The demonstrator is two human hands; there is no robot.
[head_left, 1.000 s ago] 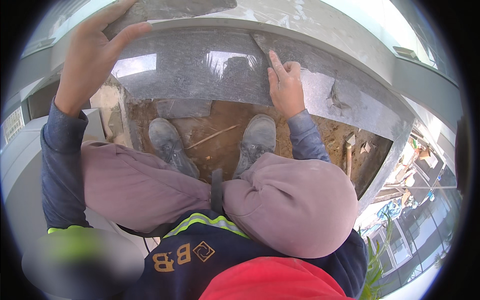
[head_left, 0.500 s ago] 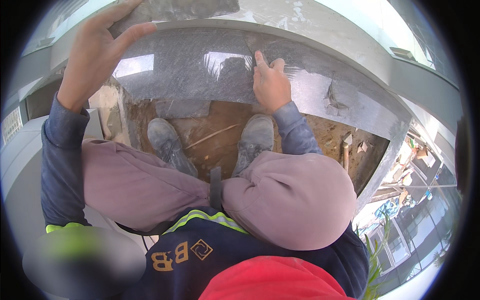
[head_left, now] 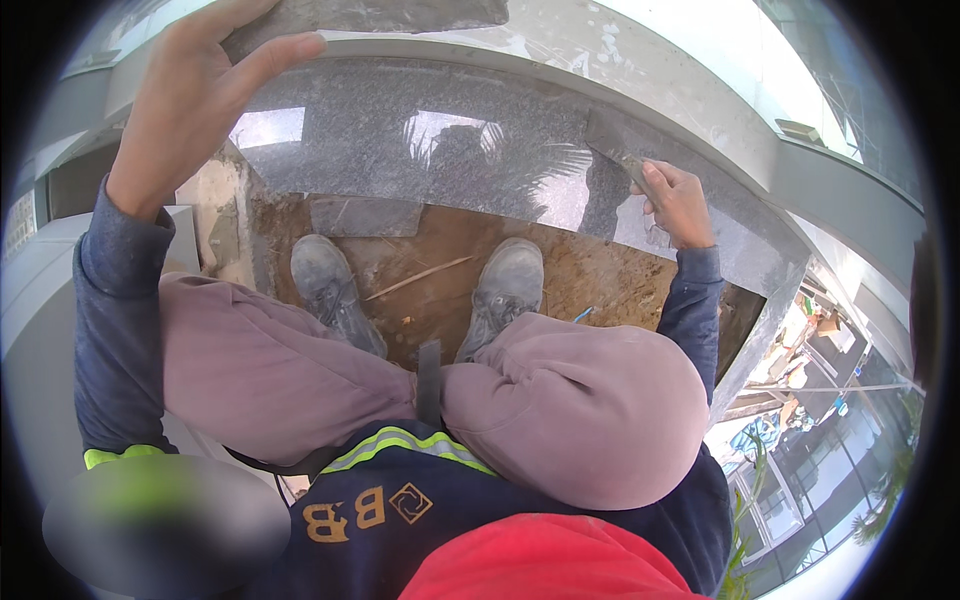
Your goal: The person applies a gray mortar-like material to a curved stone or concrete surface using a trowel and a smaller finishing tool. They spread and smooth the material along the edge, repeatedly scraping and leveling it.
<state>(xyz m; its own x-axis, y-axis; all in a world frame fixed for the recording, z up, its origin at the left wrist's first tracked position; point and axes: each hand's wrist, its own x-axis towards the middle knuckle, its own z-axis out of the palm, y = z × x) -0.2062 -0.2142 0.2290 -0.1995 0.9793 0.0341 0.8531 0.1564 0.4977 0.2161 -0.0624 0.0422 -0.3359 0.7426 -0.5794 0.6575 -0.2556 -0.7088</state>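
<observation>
One flat grey tool (head_left: 631,164), partly hidden, in the right fingers (head_left: 657,180).

bright daylight is washing over the scene, bleaching the pale panel (head_left: 720,50) at upper right almost to white. patches of reflected light are glaring off the polished grey slab (head_left: 370,140), with spiky leaf shapes showing in the shine, while the brown soil (head_left: 590,265) is lying in softer, dimmer light. the fisheye view is bending straight edges toward a black, rounded border, and a blurred oval (head_left: 165,525) is hiding detail at lower left.
</observation>
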